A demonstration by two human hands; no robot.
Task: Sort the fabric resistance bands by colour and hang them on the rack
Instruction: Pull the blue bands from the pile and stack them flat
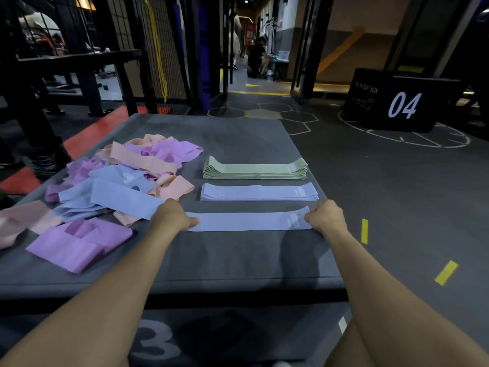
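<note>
Blue band (248, 221) lies flat on the mat (238, 260), near the blue stack (259, 192). Left hand (173, 215) and right hand (326, 217) pinch its ends. Letting one end slip could crumple it.

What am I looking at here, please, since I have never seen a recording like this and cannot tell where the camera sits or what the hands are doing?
There is no machine: a person wears one wide-angle camera on the head, which looks forward and down at their own bare arms. The setting looks like a gym. In front of them is a grey padded box. On it, at the left, lies an unsorted heap of purple, peach and blue fabric bands. At the right are two neat stacks, a green stack farther away and a blue stack nearer. The left hand and the right hand each pinch one end of a single blue band, held flat and straight just in front of the blue stack.
</note>
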